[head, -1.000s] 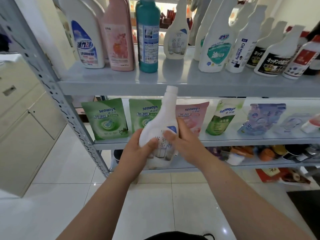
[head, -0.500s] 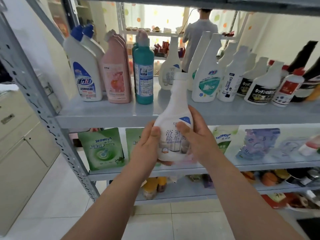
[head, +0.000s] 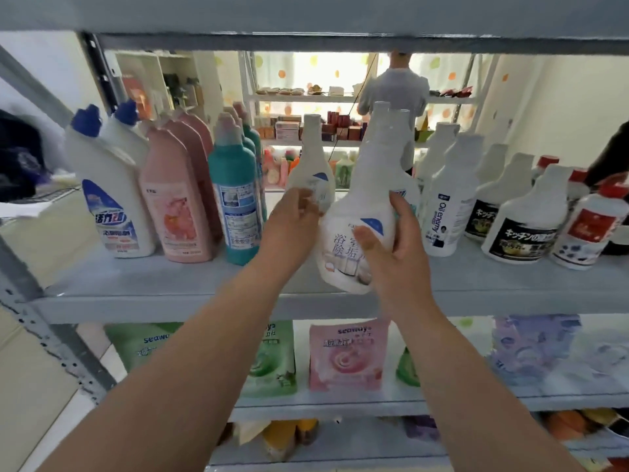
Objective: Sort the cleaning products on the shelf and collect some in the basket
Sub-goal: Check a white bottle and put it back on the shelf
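White bottle point(head: 354, 202) tilted just above front edge of shelf point(head: 136, 284), right hand point(head: 398, 264) grip wrapped round it. Left hand point(head: 289, 229) at matching bottle point(head: 311, 158) behind; its grip cannot be told. Sorting looks midway; basket unseen, collecting apparently left to do.

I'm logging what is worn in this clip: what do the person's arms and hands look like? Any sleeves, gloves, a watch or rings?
The left forearm and right forearm are bare down to the picture's lower edge, with no sleeve in view. The left hand and right hand are ungloved. No watch, bracelet or ring shows on the sides the camera sees.
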`<state>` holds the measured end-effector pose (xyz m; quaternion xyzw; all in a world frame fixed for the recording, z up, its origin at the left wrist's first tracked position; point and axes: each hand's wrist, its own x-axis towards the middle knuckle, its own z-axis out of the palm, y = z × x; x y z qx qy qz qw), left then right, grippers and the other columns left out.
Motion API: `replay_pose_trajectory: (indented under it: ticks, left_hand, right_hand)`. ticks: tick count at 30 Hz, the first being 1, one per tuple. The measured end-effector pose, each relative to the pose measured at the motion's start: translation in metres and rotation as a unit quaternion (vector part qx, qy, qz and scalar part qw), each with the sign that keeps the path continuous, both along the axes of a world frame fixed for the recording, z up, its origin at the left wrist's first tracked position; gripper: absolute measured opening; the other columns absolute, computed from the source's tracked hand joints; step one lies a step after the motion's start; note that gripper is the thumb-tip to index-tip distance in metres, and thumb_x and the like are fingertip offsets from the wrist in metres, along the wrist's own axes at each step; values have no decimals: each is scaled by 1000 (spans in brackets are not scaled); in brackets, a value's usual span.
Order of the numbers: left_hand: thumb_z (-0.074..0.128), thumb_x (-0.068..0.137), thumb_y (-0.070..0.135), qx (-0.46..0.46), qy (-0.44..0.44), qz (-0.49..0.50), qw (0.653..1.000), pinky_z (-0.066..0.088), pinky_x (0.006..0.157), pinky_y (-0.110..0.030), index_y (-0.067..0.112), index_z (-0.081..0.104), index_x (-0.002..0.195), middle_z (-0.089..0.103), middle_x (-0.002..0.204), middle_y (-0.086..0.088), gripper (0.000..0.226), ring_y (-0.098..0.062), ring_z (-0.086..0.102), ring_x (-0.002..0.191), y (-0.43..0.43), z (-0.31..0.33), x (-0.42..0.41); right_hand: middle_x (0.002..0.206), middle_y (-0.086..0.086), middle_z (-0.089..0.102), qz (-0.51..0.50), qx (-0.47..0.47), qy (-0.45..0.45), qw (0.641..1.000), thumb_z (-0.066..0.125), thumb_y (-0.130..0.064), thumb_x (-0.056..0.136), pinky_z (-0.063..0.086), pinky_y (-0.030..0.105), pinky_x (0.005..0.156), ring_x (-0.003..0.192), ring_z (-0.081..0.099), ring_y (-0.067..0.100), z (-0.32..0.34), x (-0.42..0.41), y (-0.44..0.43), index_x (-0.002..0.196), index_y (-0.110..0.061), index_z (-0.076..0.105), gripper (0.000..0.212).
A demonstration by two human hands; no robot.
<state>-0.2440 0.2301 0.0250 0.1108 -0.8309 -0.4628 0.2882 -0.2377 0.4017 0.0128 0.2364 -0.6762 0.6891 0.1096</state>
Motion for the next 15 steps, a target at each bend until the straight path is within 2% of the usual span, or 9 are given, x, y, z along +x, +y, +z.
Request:
replay_pose_trajectory:
  ticks: [2,3,4,5,7,8,10,12,15]
  left_hand:
    - [66,95,26,-45,5,34,998,45,95,-20,22,47,140,51,125,8,48,-13,54,115,-4,0,-28]
    - [72,92,25,-63,9,44,997,38,98,-16,22,40,146,45,137,4,63,-12,48,123,-6,-2,-38]
    - [76,89,24,-80,13,54,995,32,104,-18,22,31,151,37,149,-1,76,-14,40,132,-8,-3,-48]
    - [77,87,23,-94,7,65,993,31,111,-27,24,23,155,28,157,-5,87,-18,33,140,-10,-4,-57]
    - [79,86,23,-98,-27,85,991,31,117,-45,25,7,159,18,162,-10,103,-29,26,147,-14,-3,-71]
    - [79,86,24,-92,-45,87,991,32,117,-49,26,1,160,19,161,-10,107,-31,27,147,-15,-3,-76]
    - [82,84,27,-94,-63,84,990,37,113,-47,26,-2,160,27,156,-11,113,-31,34,141,-14,-3,-85]
    - [82,84,33,-123,-94,101,983,37,112,-46,28,-2,159,25,154,-10,113,-32,34,139,-13,-6,-89]
    - [75,89,29,-136,-112,156,972,35,113,-46,24,12,156,19,152,-14,92,-37,31,138,-12,-7,-94]
  right_hand:
    - [111,-47,58,-4,5,14,1000,71,-34,94,51,5,78,106,61,-15,-4,-12,4,114,-81,39,60]
    - [111,-47,59,-2,6,21,1000,71,-29,95,48,3,77,105,61,-15,-7,-18,6,114,-80,39,63]
    - [111,-46,59,1,8,28,1000,71,-25,96,47,1,76,105,61,-16,-9,-23,8,115,-79,40,65]
    - [112,-44,59,3,10,32,999,71,-23,96,47,1,76,106,61,-15,-11,-28,9,117,-77,41,65]
    - [117,-38,61,10,13,35,999,71,-21,97,50,5,79,109,62,-11,-16,-35,10,123,-70,41,63]
    - [120,-34,61,16,13,35,999,71,-21,97,53,9,81,111,62,-8,-19,-37,11,125,-67,41,62]
    - [130,-24,60,23,15,47,999,71,-23,97,56,16,89,117,61,-3,-23,-39,13,129,-67,39,63]
    - [140,-17,56,24,18,61,998,70,-28,96,55,22,97,123,59,1,-26,-40,13,129,-72,37,63]
    - [144,-14,53,15,32,81,996,68,-36,93,55,27,101,128,57,6,-28,-40,12,127,-77,34,63]
